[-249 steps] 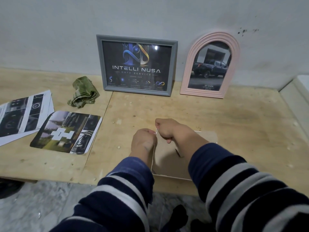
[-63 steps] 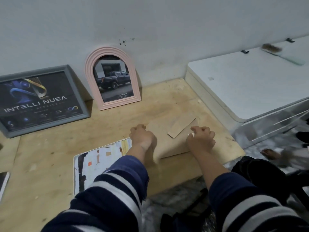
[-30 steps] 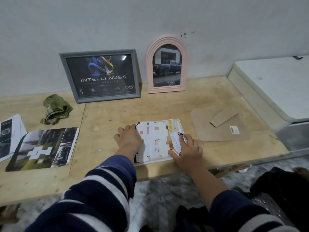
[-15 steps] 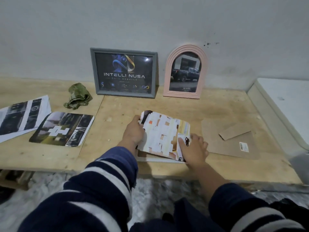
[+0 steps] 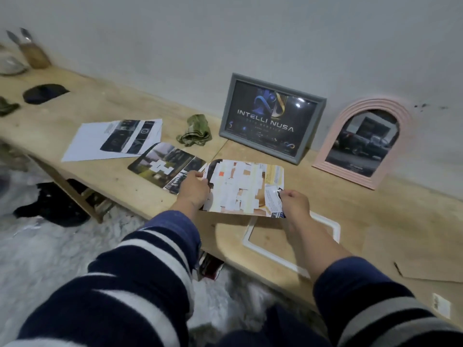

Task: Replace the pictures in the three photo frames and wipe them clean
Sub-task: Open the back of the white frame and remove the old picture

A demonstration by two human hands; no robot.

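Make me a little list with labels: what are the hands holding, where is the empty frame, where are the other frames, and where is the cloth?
Left hand: grips left edge of the picture
Right hand: pinches the picture's right edge
Picture: lifted above the bench
White frame: flat on bench, empty, under the picture
Grey frame: leaning on wall
Pink arched frame: leaning on wall, right of grey
Green cloth: crumpled, left of grey frame
Backing board: flat, far right

Both hands, left (image 5: 192,190) and right (image 5: 293,202), pinch (arms outstretched).
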